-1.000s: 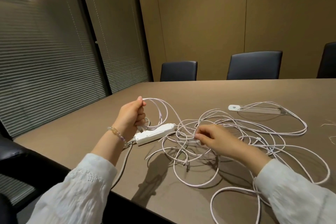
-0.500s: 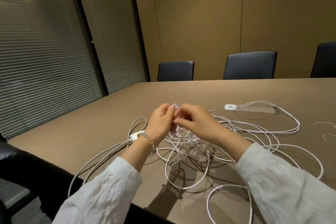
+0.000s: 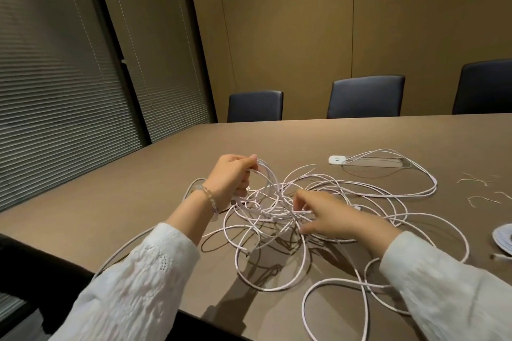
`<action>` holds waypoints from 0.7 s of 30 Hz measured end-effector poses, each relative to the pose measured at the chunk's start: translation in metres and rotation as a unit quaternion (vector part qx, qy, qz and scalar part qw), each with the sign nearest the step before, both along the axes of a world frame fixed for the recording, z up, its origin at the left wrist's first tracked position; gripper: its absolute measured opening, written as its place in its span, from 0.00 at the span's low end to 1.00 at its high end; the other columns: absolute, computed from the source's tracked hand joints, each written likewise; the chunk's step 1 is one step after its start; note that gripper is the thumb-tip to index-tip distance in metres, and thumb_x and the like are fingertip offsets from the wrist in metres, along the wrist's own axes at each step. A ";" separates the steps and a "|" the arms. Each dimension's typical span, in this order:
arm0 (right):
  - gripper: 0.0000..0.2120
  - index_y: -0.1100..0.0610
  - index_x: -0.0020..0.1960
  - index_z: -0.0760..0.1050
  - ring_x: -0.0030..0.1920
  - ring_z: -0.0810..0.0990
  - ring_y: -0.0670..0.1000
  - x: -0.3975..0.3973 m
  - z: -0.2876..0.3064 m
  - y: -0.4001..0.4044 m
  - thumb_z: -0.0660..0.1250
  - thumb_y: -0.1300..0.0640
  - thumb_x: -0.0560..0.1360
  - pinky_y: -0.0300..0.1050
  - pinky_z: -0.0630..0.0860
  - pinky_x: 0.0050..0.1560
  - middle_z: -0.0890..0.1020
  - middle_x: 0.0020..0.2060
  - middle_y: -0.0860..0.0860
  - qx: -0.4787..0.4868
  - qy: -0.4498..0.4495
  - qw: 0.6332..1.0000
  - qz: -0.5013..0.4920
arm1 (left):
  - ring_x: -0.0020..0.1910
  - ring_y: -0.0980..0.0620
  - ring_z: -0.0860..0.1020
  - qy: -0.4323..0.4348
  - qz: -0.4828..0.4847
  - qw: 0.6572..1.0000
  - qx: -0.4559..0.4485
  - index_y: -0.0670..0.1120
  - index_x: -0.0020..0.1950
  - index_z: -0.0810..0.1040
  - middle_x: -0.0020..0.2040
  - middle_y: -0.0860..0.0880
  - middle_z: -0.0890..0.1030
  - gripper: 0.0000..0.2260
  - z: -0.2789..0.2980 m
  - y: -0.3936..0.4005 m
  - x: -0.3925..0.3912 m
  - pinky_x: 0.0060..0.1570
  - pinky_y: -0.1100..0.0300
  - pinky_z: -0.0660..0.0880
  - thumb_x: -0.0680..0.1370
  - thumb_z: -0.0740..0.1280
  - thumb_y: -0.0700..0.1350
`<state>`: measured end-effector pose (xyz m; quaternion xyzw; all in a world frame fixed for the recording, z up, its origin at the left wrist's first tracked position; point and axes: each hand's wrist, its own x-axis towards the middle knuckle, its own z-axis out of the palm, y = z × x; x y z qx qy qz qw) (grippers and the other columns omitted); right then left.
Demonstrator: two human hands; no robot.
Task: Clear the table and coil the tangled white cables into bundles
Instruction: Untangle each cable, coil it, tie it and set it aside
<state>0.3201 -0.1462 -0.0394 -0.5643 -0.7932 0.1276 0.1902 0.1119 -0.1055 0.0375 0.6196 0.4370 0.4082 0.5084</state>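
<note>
A tangle of thin white cables [image 3: 327, 194] sprawls over the brown table [image 3: 138, 196], with loops running toward the near edge. My left hand [image 3: 231, 177] is raised above the table, closed around several gathered loops of cable. My right hand [image 3: 329, 216] sits lower in the middle of the tangle, fingers pinching a strand. A white plug block [image 3: 337, 159] lies at the far end of one cable. The power strip is hidden behind my left arm; thicker cords [image 3: 130, 243] trail off the near left edge.
Three dark chairs stand along the far side, e.g. [image 3: 365, 97]. A white round object [image 3: 502, 238] lies at the right edge of the table, with small twist ties [image 3: 473, 181] beyond it. A black chair arm [image 3: 33, 263] is at the near left.
My hands met above the tangle, then parted: the left stays raised holding gathered loops, the right has dropped back into the tangle. The power strip has gone out of sight.
</note>
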 end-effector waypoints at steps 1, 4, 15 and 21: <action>0.16 0.51 0.51 0.68 0.47 0.75 0.51 0.001 -0.006 0.002 0.73 0.55 0.70 0.48 0.72 0.48 0.77 0.47 0.49 0.003 -0.006 1.000 -0.013 | 0.20 0.56 0.56 -0.007 -0.001 1.000 -0.002 0.41 0.40 0.74 0.25 0.52 0.59 0.13 0.001 0.001 -0.001 0.20 0.69 0.55 0.83 0.61 0.45; 0.11 0.50 0.50 0.66 0.45 0.75 0.55 0.005 -0.018 0.014 0.67 0.57 0.73 0.49 0.72 0.45 0.78 0.44 0.50 0.019 -0.003 0.998 -0.067 | 0.21 0.56 0.56 -0.017 0.011 1.000 0.000 0.41 0.40 0.75 0.25 0.52 0.58 0.13 0.004 0.003 -0.006 0.22 0.69 0.54 0.82 0.61 0.44; 0.12 0.51 0.51 0.69 0.45 0.78 0.51 -0.002 -0.013 0.034 0.67 0.55 0.69 0.44 0.73 0.44 0.80 0.45 0.48 -0.007 0.077 0.989 -0.123 | 0.22 0.54 0.60 0.172 0.026 0.984 0.026 0.39 0.39 0.78 0.26 0.49 0.64 0.16 0.010 0.007 -0.046 0.21 0.64 0.60 0.78 0.68 0.52; 0.25 0.45 0.61 0.70 0.55 0.74 0.50 -0.029 -0.024 0.030 0.73 0.44 0.66 0.50 0.74 0.57 0.68 0.56 0.46 0.000 0.006 1.000 -0.022 | 0.22 0.56 0.57 0.060 -0.020 0.998 -0.018 0.43 0.36 0.72 0.26 0.51 0.60 0.16 0.003 0.008 -0.037 0.20 0.66 0.57 0.80 0.65 0.50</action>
